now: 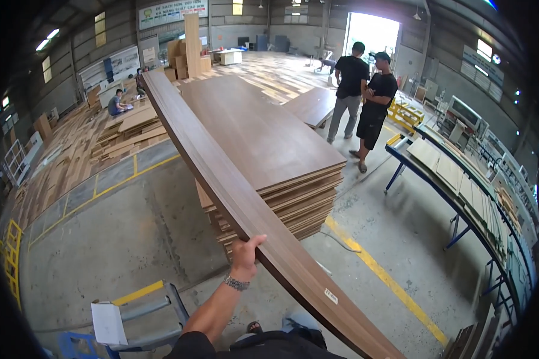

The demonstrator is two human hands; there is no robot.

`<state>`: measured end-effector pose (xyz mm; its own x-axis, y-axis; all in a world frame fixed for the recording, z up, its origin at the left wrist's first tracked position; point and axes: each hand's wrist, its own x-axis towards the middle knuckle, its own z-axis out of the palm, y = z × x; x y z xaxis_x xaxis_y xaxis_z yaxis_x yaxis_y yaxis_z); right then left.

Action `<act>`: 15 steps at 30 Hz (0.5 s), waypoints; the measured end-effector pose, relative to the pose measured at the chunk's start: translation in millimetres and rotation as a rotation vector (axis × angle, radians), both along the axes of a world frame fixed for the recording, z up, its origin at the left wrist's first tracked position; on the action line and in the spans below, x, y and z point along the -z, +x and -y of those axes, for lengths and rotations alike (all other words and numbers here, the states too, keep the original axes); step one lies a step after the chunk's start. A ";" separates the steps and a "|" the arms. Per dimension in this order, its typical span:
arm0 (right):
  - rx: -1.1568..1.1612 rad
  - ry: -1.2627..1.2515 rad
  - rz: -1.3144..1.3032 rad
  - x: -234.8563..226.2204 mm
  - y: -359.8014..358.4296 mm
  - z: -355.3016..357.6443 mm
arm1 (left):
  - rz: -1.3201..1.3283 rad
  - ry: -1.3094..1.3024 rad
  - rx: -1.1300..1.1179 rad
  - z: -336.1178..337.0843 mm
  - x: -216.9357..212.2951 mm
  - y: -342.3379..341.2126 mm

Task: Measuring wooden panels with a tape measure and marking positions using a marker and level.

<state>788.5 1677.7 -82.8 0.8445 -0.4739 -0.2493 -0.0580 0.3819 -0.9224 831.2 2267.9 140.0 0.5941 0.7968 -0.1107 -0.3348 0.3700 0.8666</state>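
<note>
A long brown wood-grain board [221, 173] runs slantwise from the far left down to the lower right edge of the view. It passes over the near left part of a tall stack of wide brown panels [263, 137]. My left hand [244, 257] grips the board's left edge at about mid-length. Its thumb lies on the top face, while the other fingers are hidden beneath. A metal-banded watch [236, 283] is on that wrist. Near the board's lower end sits a small white label [330, 296]. My right hand does not show.
Two people [359, 96] in dark shirts stand beyond the stack. A blue-framed roller conveyor [455, 185] carrying panels curves along the right. At lower left stands a metal frame [156, 323] with a white sheet [108, 323]. A yellow line [389, 281] crosses the floor.
</note>
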 end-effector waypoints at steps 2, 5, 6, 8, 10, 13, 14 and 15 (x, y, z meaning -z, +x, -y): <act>-0.089 -0.045 0.347 9.3 25.4 -57.7 | 0.003 -0.020 -0.007 -54.7 -0.2 14.6; -0.182 -0.052 0.687 9.6 72.3 -142.7 | -0.010 -0.047 -0.032 -133.8 9.3 33.2; 0.169 0.175 0.226 -23.1 98.5 -172.6 | -0.027 -0.079 -0.031 -155.4 16.6 41.7; 0.564 0.397 -0.241 -22.3 135.4 -188.1 | -0.015 -0.166 0.017 -191.2 23.8 73.3; 0.201 0.404 0.072 7.5 152.5 -189.5 | -0.004 -0.251 0.035 -218.8 32.8 109.6; 0.432 0.320 -0.201 -33.6 179.8 -272.3 | -0.010 -0.305 0.059 -292.9 62.2 124.0; 0.510 0.292 -0.262 -36.1 183.1 -282.5 | -0.028 -0.315 0.135 -306.6 62.3 132.4; 0.548 0.254 -0.217 -42.4 187.9 -301.6 | -0.025 -0.297 0.234 -308.0 46.4 137.4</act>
